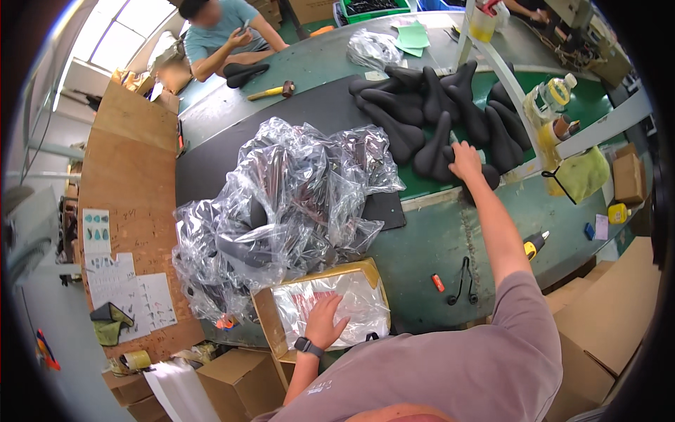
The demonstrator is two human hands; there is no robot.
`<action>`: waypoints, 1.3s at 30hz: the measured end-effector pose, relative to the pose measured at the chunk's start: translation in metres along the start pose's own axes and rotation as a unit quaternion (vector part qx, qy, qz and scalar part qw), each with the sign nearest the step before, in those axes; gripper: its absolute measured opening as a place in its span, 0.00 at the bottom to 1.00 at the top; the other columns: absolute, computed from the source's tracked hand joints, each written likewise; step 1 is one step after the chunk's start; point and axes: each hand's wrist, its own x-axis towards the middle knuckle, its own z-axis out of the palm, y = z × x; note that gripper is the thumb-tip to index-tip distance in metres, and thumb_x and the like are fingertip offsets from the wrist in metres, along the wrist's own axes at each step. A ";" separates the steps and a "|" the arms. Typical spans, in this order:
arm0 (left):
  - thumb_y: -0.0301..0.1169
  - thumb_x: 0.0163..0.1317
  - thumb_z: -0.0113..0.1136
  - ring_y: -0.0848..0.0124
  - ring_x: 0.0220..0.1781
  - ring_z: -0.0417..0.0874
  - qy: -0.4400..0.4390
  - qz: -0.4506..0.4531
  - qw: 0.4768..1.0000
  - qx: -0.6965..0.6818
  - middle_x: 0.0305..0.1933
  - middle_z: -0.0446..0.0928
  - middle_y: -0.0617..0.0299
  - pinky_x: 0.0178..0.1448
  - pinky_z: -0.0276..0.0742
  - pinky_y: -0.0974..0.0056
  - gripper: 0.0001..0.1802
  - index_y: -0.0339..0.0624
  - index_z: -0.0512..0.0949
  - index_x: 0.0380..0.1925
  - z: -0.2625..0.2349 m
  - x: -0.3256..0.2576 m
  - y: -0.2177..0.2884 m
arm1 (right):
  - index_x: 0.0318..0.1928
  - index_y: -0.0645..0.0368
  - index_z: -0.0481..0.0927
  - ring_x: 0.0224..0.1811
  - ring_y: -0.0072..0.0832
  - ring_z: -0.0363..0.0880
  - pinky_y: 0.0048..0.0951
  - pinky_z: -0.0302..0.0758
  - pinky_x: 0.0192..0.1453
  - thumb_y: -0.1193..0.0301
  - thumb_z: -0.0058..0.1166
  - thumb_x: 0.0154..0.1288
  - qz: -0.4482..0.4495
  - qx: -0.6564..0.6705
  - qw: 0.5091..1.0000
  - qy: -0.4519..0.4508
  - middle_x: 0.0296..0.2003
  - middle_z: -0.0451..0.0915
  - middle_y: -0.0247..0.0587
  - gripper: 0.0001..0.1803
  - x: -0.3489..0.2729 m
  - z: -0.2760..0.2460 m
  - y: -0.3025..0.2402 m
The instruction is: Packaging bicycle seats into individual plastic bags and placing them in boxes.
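Hands [323, 322] [466, 162] apart, bagged saddles [281, 183] alongside, hammer [271, 91] beyond

Green bench [422, 257] partly covered by black mat [200, 165]; clear-bagged pile [281, 193] heaped over both. Black saddles [401, 133] clustered on brighter green strip [422, 190]. Hammer [271, 91] laid beyond mat; green sheets [413, 39] stacked on far side; small red item [438, 283] placed near front edge.

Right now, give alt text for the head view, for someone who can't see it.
A person's right hand is among black saddles, the left hand over plastic in an open box. A heap of clear bags lies on the bench, with a co-worker across it.
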 end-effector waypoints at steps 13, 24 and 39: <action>0.36 0.62 0.81 0.42 0.81 0.74 0.241 0.163 0.947 -0.134 0.80 0.74 0.44 0.83 0.71 0.43 0.45 0.38 0.73 0.78 0.001 -0.024 0.067 | 0.80 0.67 0.67 0.38 0.30 0.84 0.32 0.81 0.39 0.47 0.70 0.75 -0.006 0.824 0.433 -0.365 0.53 0.85 0.50 0.48 -0.460 -0.134 -0.125; 0.48 0.42 0.92 0.46 0.75 0.76 0.246 0.196 0.949 -0.032 0.71 0.75 0.48 0.78 0.74 0.46 0.61 0.38 0.73 0.76 -0.064 -0.101 0.124 | 0.55 0.64 0.75 0.24 0.28 0.77 0.31 0.74 0.26 0.37 0.63 0.77 0.013 0.777 0.465 -0.423 0.40 0.80 0.45 0.38 -0.588 -0.149 -0.194; 0.39 0.68 0.76 0.61 0.29 0.84 -0.153 0.256 0.953 -0.042 0.27 0.85 0.59 0.42 0.82 0.58 0.16 0.35 0.88 0.33 -0.117 -0.104 0.078 | 0.58 0.69 0.76 0.20 0.26 0.75 0.27 0.70 0.21 0.39 0.64 0.76 -0.010 0.754 0.467 -0.463 0.36 0.80 0.46 0.40 -0.666 -0.139 -0.181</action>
